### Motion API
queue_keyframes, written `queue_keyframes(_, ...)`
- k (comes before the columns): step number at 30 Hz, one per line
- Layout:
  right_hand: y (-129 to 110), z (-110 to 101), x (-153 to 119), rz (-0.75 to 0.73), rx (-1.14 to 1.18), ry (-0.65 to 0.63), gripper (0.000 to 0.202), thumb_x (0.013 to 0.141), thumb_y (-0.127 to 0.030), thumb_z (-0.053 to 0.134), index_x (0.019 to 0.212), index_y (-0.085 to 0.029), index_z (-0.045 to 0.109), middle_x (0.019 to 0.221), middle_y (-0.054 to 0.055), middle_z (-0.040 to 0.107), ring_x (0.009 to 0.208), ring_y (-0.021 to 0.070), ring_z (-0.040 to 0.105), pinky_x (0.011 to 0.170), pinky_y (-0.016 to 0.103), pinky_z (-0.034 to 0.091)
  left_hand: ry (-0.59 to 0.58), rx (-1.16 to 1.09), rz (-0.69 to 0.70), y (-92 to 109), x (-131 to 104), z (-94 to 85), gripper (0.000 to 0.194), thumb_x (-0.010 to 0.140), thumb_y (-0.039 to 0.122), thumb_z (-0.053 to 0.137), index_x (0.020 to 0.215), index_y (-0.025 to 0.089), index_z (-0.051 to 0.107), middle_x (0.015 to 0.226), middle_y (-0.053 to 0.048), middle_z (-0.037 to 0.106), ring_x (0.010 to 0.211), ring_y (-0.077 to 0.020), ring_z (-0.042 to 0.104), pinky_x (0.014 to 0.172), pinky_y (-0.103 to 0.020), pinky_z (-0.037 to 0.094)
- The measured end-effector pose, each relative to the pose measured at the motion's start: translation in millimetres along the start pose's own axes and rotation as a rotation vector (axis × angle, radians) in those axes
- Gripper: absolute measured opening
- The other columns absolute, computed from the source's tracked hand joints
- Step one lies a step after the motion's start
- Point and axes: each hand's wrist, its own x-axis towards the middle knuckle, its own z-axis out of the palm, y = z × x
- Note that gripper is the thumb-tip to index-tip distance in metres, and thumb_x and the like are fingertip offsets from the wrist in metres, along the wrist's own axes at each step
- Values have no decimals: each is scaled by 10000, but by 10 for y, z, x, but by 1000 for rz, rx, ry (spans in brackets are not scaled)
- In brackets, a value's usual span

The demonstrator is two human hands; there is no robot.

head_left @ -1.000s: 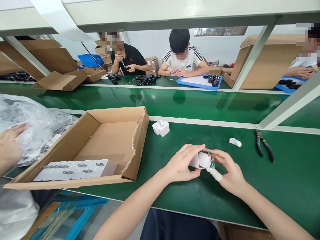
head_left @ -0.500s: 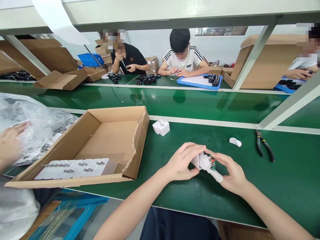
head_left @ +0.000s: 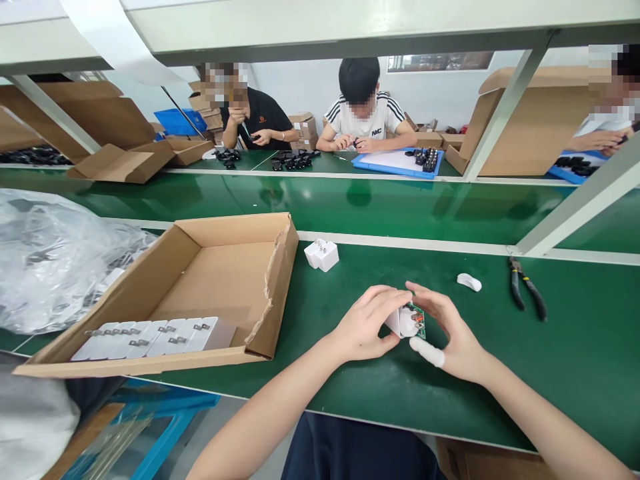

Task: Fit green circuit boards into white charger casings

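Note:
My left hand (head_left: 363, 327) grips a white plug charger housing (head_left: 394, 325) above the green bench. From the housing's right end sticks a green circuit board (head_left: 419, 323) with small parts and a white lump on it. Around that end my right hand (head_left: 457, 340) is held with thumb and fingers apart. Its thumb wears a white finger cover (head_left: 427, 352); the fingertips are close to the board, and whether one touches is hard to see. Two white plug chargers (head_left: 321, 255) with metal prongs stand beyond my left hand.
To the left is a cardboard box (head_left: 225, 277) with a row of white plug chargers (head_left: 150, 339). Behind it lies a clear plastic bag (head_left: 50, 260). Cutting pliers (head_left: 527, 290) and a small white piece (head_left: 469, 283) lie at right. Co-workers sit across the bench.
My right thumb and fingers have spread and come off the circuit board. The board looks deeper in the housing. A neighbour's hand at the plastic bag has left the view.

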Motion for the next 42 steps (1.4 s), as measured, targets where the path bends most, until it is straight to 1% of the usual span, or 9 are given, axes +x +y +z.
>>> queue_keyframes(2, 13, 3, 0, 125, 192, -71, 849, 846, -297, 752, 1514, -369, 233, 1615, 84, 241, 1445, 258, 341, 1166, 471, 356, -17, -20, -27, 16, -5, 10, 730, 805, 146, 628, 1464, 232, 326, 1302, -118, 609, 1231, -280, 523, 985, -483, 518)
queue_keyframes(4, 31, 27, 16, 232, 371, -126, 920, 815, -409, 781, 1539, -349, 215, 1613, 93, 243, 1455, 274, 318, 1170, 479, 338, -28, -49, -39, 32, -3, 9, 719, 809, 156, 632, 1459, 230, 331, 1312, -127, 597, 1235, -285, 527, 995, -490, 511)
queue_keyframes(7, 29, 90, 69, 337, 573, -145, 843, 742, -541, 804, 1448, -279, 425, 1518, 115, 416, 1393, 322, 410, 1131, 495, 383, -40, -101, -35, 50, 12, -9, 685, 792, 141, 635, 1419, 232, 377, 1304, -124, 592, 1225, -279, 540, 1022, -493, 487)
queue_keyframes(9, 5, 133, 105, 406, 623, -114, 754, 696, -524, 839, 1331, -252, 537, 1404, 115, 535, 1313, 330, 498, 1103, 492, 412, -53, -154, -38, 62, 28, -30, 671, 768, 140, 640, 1389, 229, 402, 1317, -132, 570, 1227, -280, 535, 1032, -494, 473)
queue_keyframes(14, 9, 227, 122, 559, 565, 30, 627, 673, -466, 864, 1177, -239, 567, 1191, 107, 633, 1146, 300, 599, 1032, 483, 462, -179, -375, -114, 95, 60, -64, 633, 760, 148, 601, 1359, 209, 408, 1327, -133, 530, 1253, -273, 480, 1078, -478, 418)
queue_keyframes(18, 78, 294, 92, 568, 528, 55, 634, 634, -446, 889, 1132, -236, 558, 1176, 105, 630, 1098, 289, 612, 949, 449, 517, -235, -423, -316, 114, 58, -35, 238, 942, 243, 482, 1176, 217, 519, 1192, -93, 582, 1149, -227, 506, 1035, -421, 422)
queue_keyframes(20, 75, 310, 84, 579, 520, 46, 630, 629, -430, 893, 1125, -232, 559, 1211, 101, 615, 1100, 279, 610, 923, 420, 532, -243, -404, -380, 124, 53, -14, 154, 985, 265, 399, 1042, 208, 531, 1072, -75, 586, 1079, -210, 504, 991, -387, 434)
queue_keyframes(32, -16, 342, 67, 559, 454, 21, 575, 644, -466, 870, 1058, -230, 548, 1088, 72, 612, 929, 217, 613, 769, 355, 558, -165, -468, -414, 181, 63, 60, 209, 990, 304, 360, 868, 207, 500, 907, -54, 567, 932, -201, 476, 903, -365, 417)
queue_keyframes(42, -1, 371, 8, 447, 369, -19, 639, 695, -526, 834, 1142, -243, 475, 1072, 66, 594, 976, 224, 605, 784, 340, 511, -80, -692, -428, 194, 48, 14, 543, 975, 611, 256, 865, 177, 564, 880, -69, 544, 889, -219, 474, 889, -365, 393)
